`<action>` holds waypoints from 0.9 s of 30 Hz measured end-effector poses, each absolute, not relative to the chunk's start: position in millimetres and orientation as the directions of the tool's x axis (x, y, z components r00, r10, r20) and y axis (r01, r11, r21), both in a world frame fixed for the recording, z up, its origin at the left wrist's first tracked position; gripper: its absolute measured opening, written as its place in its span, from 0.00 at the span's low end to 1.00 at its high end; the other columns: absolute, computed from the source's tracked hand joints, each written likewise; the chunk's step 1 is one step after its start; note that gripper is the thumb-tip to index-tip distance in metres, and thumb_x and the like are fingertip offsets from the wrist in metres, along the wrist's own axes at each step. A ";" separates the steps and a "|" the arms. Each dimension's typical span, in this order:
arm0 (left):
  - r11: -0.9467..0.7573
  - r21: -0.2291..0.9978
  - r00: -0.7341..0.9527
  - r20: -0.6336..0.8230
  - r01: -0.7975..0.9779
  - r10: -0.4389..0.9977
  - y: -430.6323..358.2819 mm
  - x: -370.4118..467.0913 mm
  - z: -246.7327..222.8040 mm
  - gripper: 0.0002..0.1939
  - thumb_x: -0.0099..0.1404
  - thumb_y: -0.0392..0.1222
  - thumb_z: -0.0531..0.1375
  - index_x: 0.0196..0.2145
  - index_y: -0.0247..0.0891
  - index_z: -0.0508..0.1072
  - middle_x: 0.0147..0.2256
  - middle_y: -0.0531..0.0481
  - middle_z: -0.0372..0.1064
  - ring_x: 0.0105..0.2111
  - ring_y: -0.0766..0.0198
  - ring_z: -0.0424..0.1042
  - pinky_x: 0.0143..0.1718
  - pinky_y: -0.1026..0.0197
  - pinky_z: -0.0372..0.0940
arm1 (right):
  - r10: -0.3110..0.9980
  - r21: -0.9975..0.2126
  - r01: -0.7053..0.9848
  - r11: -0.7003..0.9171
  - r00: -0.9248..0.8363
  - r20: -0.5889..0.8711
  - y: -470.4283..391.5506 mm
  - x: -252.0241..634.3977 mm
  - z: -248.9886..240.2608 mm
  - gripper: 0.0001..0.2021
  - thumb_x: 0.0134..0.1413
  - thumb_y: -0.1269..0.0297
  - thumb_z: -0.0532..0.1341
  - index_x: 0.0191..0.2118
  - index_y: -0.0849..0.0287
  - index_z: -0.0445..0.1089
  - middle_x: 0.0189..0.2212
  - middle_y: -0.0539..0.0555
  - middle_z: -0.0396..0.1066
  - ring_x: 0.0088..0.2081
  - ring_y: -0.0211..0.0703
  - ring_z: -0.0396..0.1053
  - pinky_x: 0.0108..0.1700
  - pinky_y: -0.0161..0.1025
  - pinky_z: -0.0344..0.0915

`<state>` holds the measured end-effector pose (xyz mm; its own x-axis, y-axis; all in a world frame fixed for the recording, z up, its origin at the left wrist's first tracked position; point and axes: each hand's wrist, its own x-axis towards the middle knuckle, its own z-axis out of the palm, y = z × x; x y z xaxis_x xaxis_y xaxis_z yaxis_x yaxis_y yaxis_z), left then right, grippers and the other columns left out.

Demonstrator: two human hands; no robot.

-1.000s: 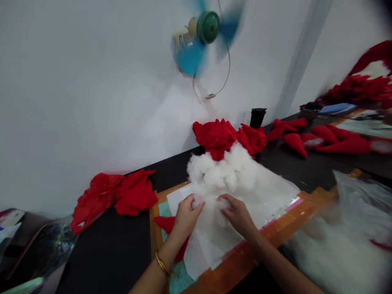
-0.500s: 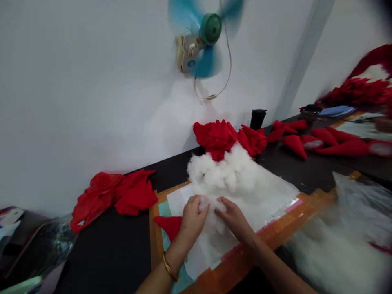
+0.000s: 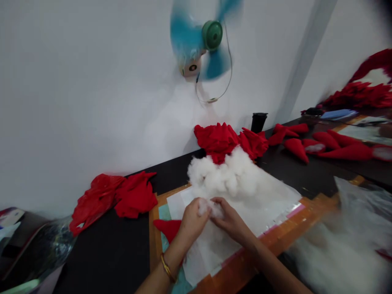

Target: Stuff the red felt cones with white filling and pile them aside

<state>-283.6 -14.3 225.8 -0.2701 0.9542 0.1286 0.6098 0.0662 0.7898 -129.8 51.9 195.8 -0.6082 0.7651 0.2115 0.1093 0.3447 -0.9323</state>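
Loose tuft of fluffy white fibre stuffing (image 3: 217, 210): located between both hands, above a flat white paper sheet (image 3: 266, 210). The fingers of the left hand (image 3: 192, 222) and right hand (image 3: 229, 220) are pinched on it. Just beyond lies a larger pile of fluffy white fibre (image 3: 226, 177). A pointed red fabric piece (image 3: 168, 228) lies partly beneath the left forearm. Crumpled red cloth (image 3: 219, 141) sits behind the pile on the black worktop (image 3: 101, 253).

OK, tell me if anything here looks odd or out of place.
The wall fan looks odd: its blurred blue blades show no guard around them. The white stuffing is loose but heaped on the white sheet, so it doesn't look spilled.
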 end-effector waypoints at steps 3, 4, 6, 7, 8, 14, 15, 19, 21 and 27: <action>0.111 0.795 -0.360 0.142 0.597 0.922 -13.5 -290.5 227.9 0.06 0.61 0.42 0.55 0.31 0.38 0.70 0.29 0.51 0.70 0.32 0.60 0.69 0.37 0.60 0.62 | 0.787 -0.940 0.158 0.303 -0.597 0.153 53.3 -120.8 196.8 0.24 0.47 0.63 0.59 0.52 0.57 0.60 0.38 0.53 0.70 0.35 0.45 0.68 0.37 0.39 0.66; 0.108 0.796 -0.370 0.152 0.596 0.917 -14.2 -293.1 228.4 0.07 0.61 0.42 0.55 0.31 0.38 0.70 0.29 0.51 0.70 0.32 0.60 0.69 0.37 0.60 0.62 | 0.803 -0.942 0.181 0.282 -0.581 0.129 54.5 -118.3 194.9 0.22 0.47 0.62 0.59 0.50 0.57 0.61 0.34 0.51 0.69 0.32 0.43 0.67 0.34 0.38 0.65; 0.094 0.797 -0.359 0.160 0.597 0.920 -16.2 -295.6 229.1 0.07 0.61 0.42 0.55 0.32 0.38 0.71 0.31 0.50 0.71 0.34 0.60 0.69 0.39 0.60 0.62 | 0.838 -0.938 0.221 0.265 -0.535 0.111 56.8 -116.3 189.2 0.14 0.48 0.62 0.57 0.43 0.57 0.64 0.28 0.48 0.67 0.27 0.42 0.64 0.31 0.37 0.62; 0.093 0.797 -0.342 0.147 0.596 0.928 -17.2 -295.1 229.3 0.08 0.60 0.42 0.56 0.35 0.38 0.71 0.33 0.49 0.72 0.35 0.59 0.70 0.39 0.59 0.62 | 0.850 -0.938 0.228 0.260 -0.515 0.110 57.4 -117.0 186.3 0.11 0.47 0.62 0.57 0.39 0.57 0.66 0.26 0.48 0.66 0.27 0.42 0.63 0.30 0.37 0.61; 0.097 0.798 -0.318 0.122 0.595 0.940 -17.9 -293.5 229.3 0.11 0.59 0.42 0.57 0.39 0.38 0.71 0.34 0.49 0.72 0.36 0.59 0.70 0.40 0.59 0.62 | 0.858 -0.943 0.221 0.249 -0.502 0.109 57.5 -118.6 183.9 0.09 0.47 0.63 0.56 0.36 0.57 0.67 0.25 0.48 0.66 0.27 0.41 0.63 0.30 0.36 0.60; 0.094 0.754 -0.195 0.045 0.651 0.980 -16.8 -282.6 226.3 0.04 0.57 0.38 0.56 0.29 0.39 0.72 0.29 0.50 0.72 0.33 0.60 0.69 0.36 0.61 0.61 | 0.835 -0.966 0.073 0.247 -0.523 0.174 53.7 -130.7 189.4 0.13 0.44 0.67 0.55 0.38 0.57 0.70 0.31 0.51 0.72 0.32 0.44 0.68 0.34 0.36 0.63; 0.094 0.752 -0.216 0.066 0.653 0.974 -16.7 -283.3 226.2 0.06 0.58 0.38 0.55 0.26 0.39 0.70 0.28 0.51 0.71 0.32 0.60 0.68 0.34 0.62 0.60 | 0.838 -0.962 0.076 0.262 -0.513 0.188 53.8 -130.8 191.6 0.15 0.44 0.67 0.55 0.40 0.57 0.70 0.31 0.51 0.72 0.32 0.43 0.68 0.33 0.36 0.63; 0.080 0.767 -0.284 0.137 0.636 0.949 -19.1 -293.0 229.9 0.09 0.61 0.43 0.55 0.27 0.38 0.70 0.27 0.51 0.69 0.31 0.61 0.67 0.33 0.62 0.60 | 0.868 -0.939 0.191 0.285 -0.468 0.168 58.8 -124.9 193.4 0.12 0.45 0.63 0.58 0.39 0.56 0.69 0.23 0.46 0.66 0.24 0.40 0.62 0.27 0.34 0.60; 0.072 0.755 -0.296 0.167 0.652 0.940 -20.8 -299.8 232.5 0.09 0.61 0.44 0.54 0.27 0.38 0.70 0.27 0.51 0.70 0.31 0.61 0.68 0.35 0.61 0.60 | 0.884 -0.929 0.227 0.292 -0.435 0.172 63.0 -120.4 190.1 0.09 0.47 0.59 0.59 0.34 0.56 0.69 0.20 0.46 0.64 0.23 0.40 0.61 0.26 0.34 0.59; 0.123 0.783 -0.345 0.122 0.610 0.931 -23.2 -316.0 231.0 0.10 0.62 0.45 0.54 0.32 0.38 0.72 0.31 0.49 0.73 0.34 0.59 0.71 0.37 0.60 0.63 | 0.922 -0.903 0.290 0.316 -0.317 0.221 76.3 -110.3 180.7 0.11 0.50 0.55 0.59 0.34 0.57 0.70 0.24 0.49 0.69 0.25 0.42 0.64 0.29 0.37 0.60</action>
